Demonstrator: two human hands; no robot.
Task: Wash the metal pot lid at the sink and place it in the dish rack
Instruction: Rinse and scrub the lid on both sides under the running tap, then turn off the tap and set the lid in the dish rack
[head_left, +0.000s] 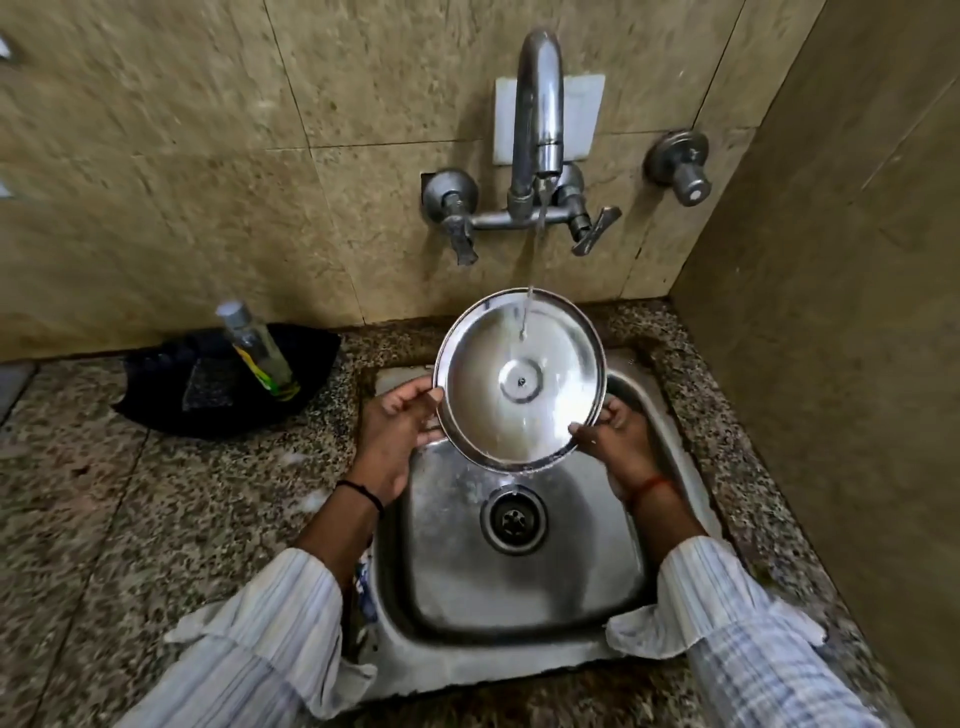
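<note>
Fingers (410, 397) of the left hand (395, 431) curl round the left edge of the metal lid (519, 379), thumb on the near face and the rest behind it, pinched onto the rim. On the other side the right hand (618, 441) does the same at the lower right edge, its fingertips (582, 431) hooked over the rim and nothing else in its grasp. Between them the lid hangs tilted over the back half of the sink (597, 587), underside toward the camera, its top edge just under the tap (540, 104). Water (527, 317) strikes the upper part of the lid, sheets down it and runs off the bottom edge toward the drain (513, 519).

Both holds are narrow pinches on a wet, smooth rim, so the likeliest trouble is a slip: if either hand shifts to turn the lid, it could drop into the basin. Tipped more steeply toward the person, the stream would probably splash out onto the counter (104, 519) or the rolled sleeves (260, 623).

A soap bottle (257, 348) stands in a black tray (156, 400) on the counter by the sink's back left corner. No dish rack is in view, so carrying the dripping lid there looks like a step yet to come.
</note>
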